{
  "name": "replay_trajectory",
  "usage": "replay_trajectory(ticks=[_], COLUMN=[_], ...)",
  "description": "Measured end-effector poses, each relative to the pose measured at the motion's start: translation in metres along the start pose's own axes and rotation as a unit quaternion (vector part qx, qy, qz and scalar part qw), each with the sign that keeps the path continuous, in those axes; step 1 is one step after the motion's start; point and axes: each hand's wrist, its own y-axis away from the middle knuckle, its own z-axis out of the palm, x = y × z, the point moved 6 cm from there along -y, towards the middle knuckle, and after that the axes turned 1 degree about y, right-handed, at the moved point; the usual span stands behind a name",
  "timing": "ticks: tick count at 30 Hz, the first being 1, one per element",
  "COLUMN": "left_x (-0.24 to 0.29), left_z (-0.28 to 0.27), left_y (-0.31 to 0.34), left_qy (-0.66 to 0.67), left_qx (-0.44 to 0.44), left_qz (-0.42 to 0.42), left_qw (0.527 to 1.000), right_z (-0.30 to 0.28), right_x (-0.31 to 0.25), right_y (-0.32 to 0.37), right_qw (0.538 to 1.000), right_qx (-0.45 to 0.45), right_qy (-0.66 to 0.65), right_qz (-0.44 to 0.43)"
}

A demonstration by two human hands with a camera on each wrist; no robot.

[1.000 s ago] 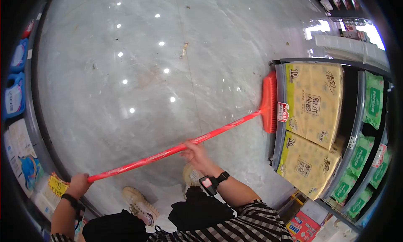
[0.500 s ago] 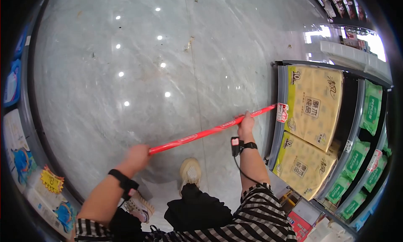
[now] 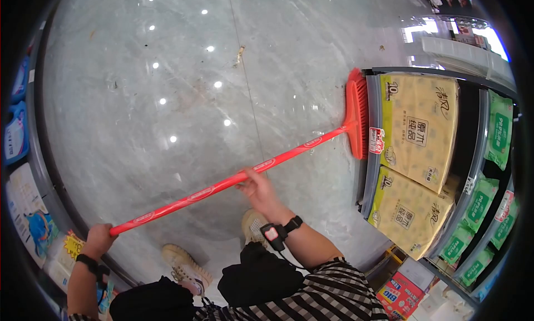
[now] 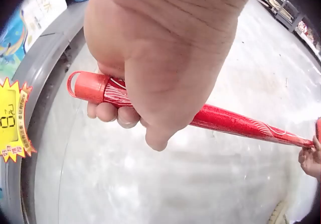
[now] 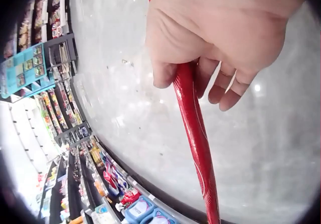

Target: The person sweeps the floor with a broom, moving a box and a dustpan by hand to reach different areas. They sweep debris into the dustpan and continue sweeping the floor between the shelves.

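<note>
A broom with a red handle (image 3: 206,192) slants across the head view, its red bristled head (image 3: 356,114) against the front edge of the right shelf. My left hand (image 3: 100,238) grips the handle's end; in the left wrist view this hand (image 4: 160,58) has its fingers wrapped round the shaft beside the capped end with a hanging loop (image 4: 72,85). Around mid-handle my right hand (image 3: 260,194) holds the shaft. Seen from the right wrist, that hand (image 5: 215,33) pinches the shaft between thumb and forefinger, the other fingers loosely bent.
Yellow tissue packs (image 3: 417,132) and green packs (image 3: 499,132) fill the right shelf. Along the left runs another shelf with blue bottles (image 3: 16,133) and a yellow price tag (image 3: 73,245). Small debris (image 3: 240,56) lies on the grey floor (image 3: 183,98). Two shoes (image 3: 186,270) are below the handle.
Over the last half second both hands and the broom have moved left, and the broom head shows again at the right shelf's edge. The arrangement resembles that of one second ago.
</note>
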Motion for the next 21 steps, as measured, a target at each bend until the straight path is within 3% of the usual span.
replay_trajectory(ticks=[1, 3, 5, 11, 13, 17, 21], left_x=[0.016, 0.048, 0.084, 0.216, 0.251, 0.254, 0.23], left_z=[0.002, 0.002, 0.007, 0.045, 0.046, 0.059, 0.03], left_y=[-0.011, -0.037, -0.06, -0.094, -0.091, -0.092, -0.096], left_qy=[-0.001, -0.001, 0.006, 0.083, 0.082, 0.095, 0.046], left_qx=[0.01, 0.043, 0.06, -0.006, -0.018, -0.023, -0.031], left_qz=[0.014, 0.021, 0.065, 0.129, 0.136, 0.167, 0.149], left_qw=[1.0, 0.999, 0.996, 0.988, 0.987, 0.981, 0.987], right_z=[-0.011, -0.051, -0.079, -0.166, -0.192, -0.198, -0.21], right_x=[-0.008, -0.025, -0.046, -0.134, -0.154, -0.149, -0.106], right_y=[-0.004, -0.006, -0.004, -0.005, -0.005, 0.015, 0.039], right_qw=[1.0, 0.99, 0.981, 0.9, 0.888, 0.879, 0.876], right_qx=[0.002, 0.13, 0.181, 0.372, 0.382, 0.384, 0.41], right_qy=[0.003, 0.051, 0.027, 0.117, 0.152, 0.223, 0.205], right_qz=[-0.001, -0.005, -0.06, -0.196, -0.206, -0.176, -0.149])
